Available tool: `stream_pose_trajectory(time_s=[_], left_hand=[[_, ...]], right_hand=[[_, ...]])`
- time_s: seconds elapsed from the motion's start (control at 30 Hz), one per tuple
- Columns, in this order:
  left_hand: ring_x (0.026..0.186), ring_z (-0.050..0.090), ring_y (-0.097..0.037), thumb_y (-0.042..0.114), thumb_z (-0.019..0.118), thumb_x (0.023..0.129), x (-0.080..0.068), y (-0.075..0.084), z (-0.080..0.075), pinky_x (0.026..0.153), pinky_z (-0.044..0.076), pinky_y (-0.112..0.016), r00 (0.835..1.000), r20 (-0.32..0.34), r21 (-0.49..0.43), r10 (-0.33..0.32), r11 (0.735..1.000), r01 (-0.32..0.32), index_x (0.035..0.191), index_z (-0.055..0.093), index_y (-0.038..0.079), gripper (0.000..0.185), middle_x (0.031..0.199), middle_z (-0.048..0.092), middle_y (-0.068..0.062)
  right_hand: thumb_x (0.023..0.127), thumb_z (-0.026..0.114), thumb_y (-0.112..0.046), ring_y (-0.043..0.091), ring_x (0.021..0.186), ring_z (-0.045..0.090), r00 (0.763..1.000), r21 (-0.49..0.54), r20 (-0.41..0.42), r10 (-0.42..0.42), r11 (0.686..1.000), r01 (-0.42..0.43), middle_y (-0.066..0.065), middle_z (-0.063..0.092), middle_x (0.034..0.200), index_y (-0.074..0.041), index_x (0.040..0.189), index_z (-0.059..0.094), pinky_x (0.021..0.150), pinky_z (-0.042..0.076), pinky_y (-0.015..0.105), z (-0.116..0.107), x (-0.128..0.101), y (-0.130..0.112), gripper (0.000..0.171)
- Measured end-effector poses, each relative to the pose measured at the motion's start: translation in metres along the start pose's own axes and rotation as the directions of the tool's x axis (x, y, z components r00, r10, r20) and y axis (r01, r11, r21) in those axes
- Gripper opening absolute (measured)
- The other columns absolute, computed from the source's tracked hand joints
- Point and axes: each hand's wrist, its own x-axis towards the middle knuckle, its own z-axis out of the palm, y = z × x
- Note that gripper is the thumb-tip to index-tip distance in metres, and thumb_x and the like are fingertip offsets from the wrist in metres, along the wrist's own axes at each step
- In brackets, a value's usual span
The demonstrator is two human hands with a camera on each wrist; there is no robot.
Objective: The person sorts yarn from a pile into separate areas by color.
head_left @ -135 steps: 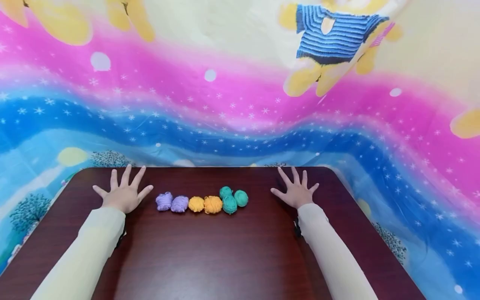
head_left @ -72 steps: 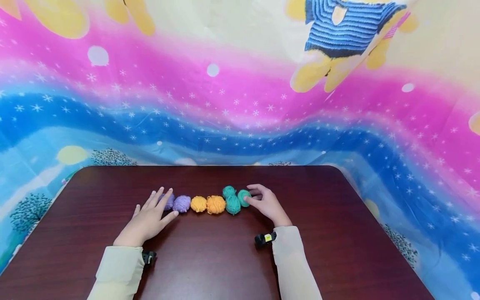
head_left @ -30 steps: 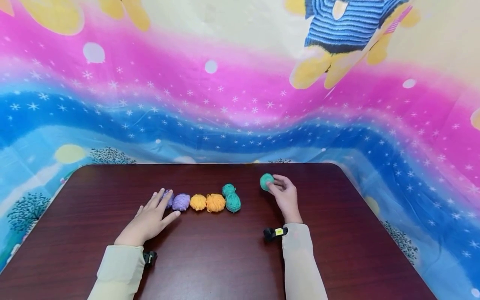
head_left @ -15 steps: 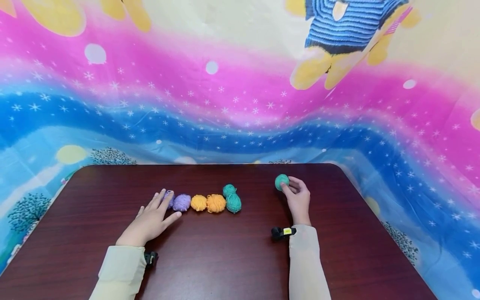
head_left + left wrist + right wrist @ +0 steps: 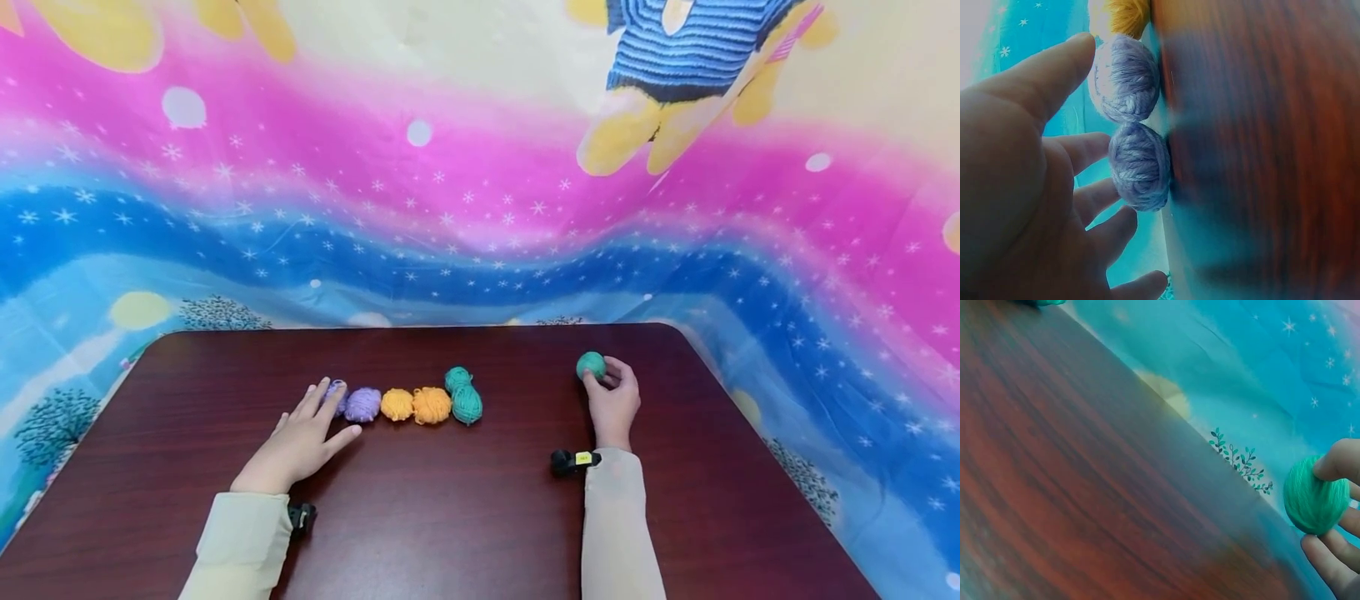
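My right hand (image 5: 615, 403) pinches a green ball of yarn (image 5: 591, 365) between thumb and fingers, at the right part of the table; the right wrist view shows the same green ball (image 5: 1314, 499) in the fingertips. My left hand (image 5: 296, 442) reaches over the leftmost purple ball of yarn (image 5: 339, 400) with spread fingers, partly hiding it. In the left wrist view the fingers lie behind this purple ball (image 5: 1140, 166), the thumb near the second purple ball (image 5: 1125, 80). To the right the row goes on with two yellow-orange balls (image 5: 432, 406) and two green ones (image 5: 467, 405).
The dark brown table (image 5: 442, 508) has rounded far corners. Behind it hangs a colourful printed cloth (image 5: 480, 208), close to the far edge. A black camera (image 5: 573, 461) is strapped at the right wrist, another (image 5: 302, 518) at the left.
My right hand has taken the rightmost green ball from the row and carried it right. My left hand came from the table's far left to the purple ball and has since stayed there.
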Motion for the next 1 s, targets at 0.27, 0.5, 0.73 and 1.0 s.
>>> stream_pose_trajectory(time_s=[0.27, 0.5, 0.73, 1.0], left_hand=[[0.149, 0.013, -0.053, 0.046, 0.056, 0.102, 0.0004, 0.0017, 0.0005, 0.110, 0.016, -0.077, 1.000, 0.011, -0.001, -0.001, 1.000, 0.001, 0.159, 0.026, -0.001, 0.079, 0.163, 0.013, -0.032], [0.149, 0.011, -0.053, 0.044, 0.057, 0.102, 0.0002, 0.0013, 0.0005, 0.111, 0.015, -0.076, 1.000, 0.022, -0.009, -0.008, 1.000, 0.008, 0.159, 0.025, -0.001, 0.079, 0.164, 0.012, -0.031], [0.149, 0.011, -0.053, 0.047, 0.056, 0.102, 0.0005, 0.0023, -0.0014, 0.111, 0.015, -0.076, 1.000, 0.024, -0.006, -0.005, 1.000, 0.005, 0.159, 0.026, -0.001, 0.081, 0.163, 0.012, -0.032], [0.149, 0.012, -0.053, 0.047, 0.057, 0.102, -0.0002, 0.0029, -0.0017, 0.110, 0.017, -0.076, 1.000, 0.026, -0.001, -0.008, 1.000, 0.008, 0.159, 0.026, -0.002, 0.081, 0.163, 0.012, -0.033]], right_hand=[[0.091, 0.075, -0.013, 0.029, 0.112, 0.058, 1.000, -0.059, 0.024, 0.017, 0.998, -0.015, 0.015, 0.056, 0.128, -0.006, 0.133, 0.061, 0.089, 0.052, 0.038, -0.0016, -0.0006, 0.0042, 0.044], [0.094, 0.072, -0.015, 0.029, 0.111, 0.059, 0.999, -0.090, 0.050, 0.005, 0.996, 0.000, 0.016, 0.054, 0.126, -0.006, 0.134, 0.061, 0.092, 0.053, 0.042, 0.0029, -0.0003, 0.0064, 0.042], [0.094, 0.072, -0.013, 0.029, 0.112, 0.058, 1.000, -0.077, 0.024, 0.018, 0.997, -0.016, 0.017, 0.053, 0.124, -0.005, 0.130, 0.063, 0.093, 0.054, 0.042, 0.0032, 0.0001, 0.0050, 0.038], [0.091, 0.070, 0.000, 0.029, 0.109, 0.061, 0.999, -0.073, -0.027, -0.022, 0.997, 0.020, 0.018, 0.055, 0.119, -0.001, 0.124, 0.066, 0.091, 0.054, 0.037, 0.0036, 0.0017, 0.0085, 0.033]])
